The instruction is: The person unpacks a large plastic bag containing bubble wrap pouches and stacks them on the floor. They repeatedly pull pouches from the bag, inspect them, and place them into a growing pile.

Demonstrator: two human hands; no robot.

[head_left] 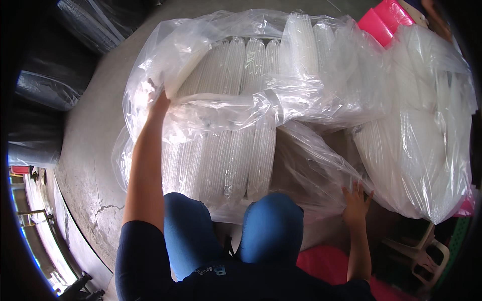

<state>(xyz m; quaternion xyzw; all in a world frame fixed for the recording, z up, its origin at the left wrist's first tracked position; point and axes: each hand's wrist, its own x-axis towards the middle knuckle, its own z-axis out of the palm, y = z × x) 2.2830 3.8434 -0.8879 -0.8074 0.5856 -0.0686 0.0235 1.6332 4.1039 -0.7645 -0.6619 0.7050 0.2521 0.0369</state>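
A large clear plastic bag lies spread in front of my knees. Its mouth gapes around several rows of stacked translucent plastic pieces, packed side by side like nested cups or lids; their exact kind I cannot make out. At the bag's upper left, my left hand grips the crumpled film, its fingers partly hidden in the folds. My right hand lies with fingers spread against the loose film at the lower right, near a second full bag.
That second clear bag, full of similar stacks, stands at the right. Pink sheeting shows at the back right, a red cloth beside my right arm. A pale plastic stool is at the lower right. Dark wrapped bundles line the left.
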